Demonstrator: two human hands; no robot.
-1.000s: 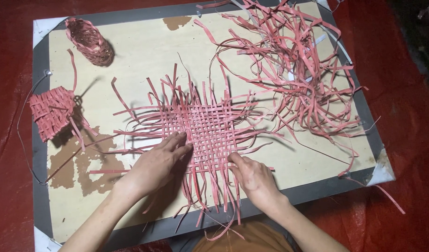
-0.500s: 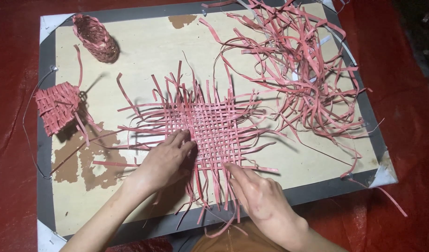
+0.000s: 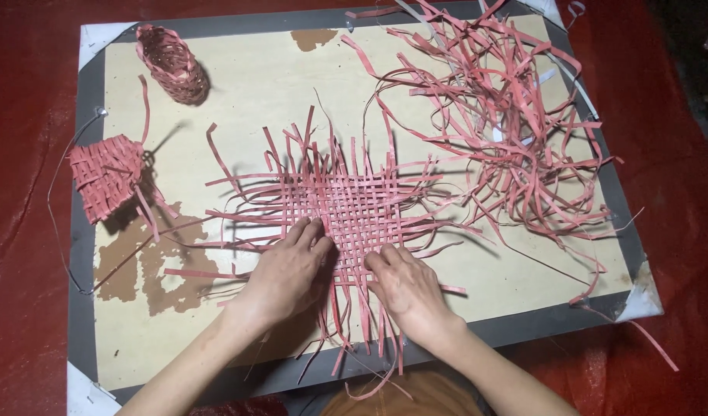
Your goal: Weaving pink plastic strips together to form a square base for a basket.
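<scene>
my left hand [image 3: 286,271] flat, open on woven mat [image 3: 358,204] | right hand [image 3: 406,286] flat, fingers pressing its lower edge, centre frame

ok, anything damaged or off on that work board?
Yes: the board has its pale facing peeled off in brown patches, a large one at lower left and a small one at the top edge. The woven mat looks even.

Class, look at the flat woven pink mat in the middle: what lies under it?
The woven mat lies on a pale board. Both hands, left and right, press on its near edge, hiding the strips beneath them.
</scene>
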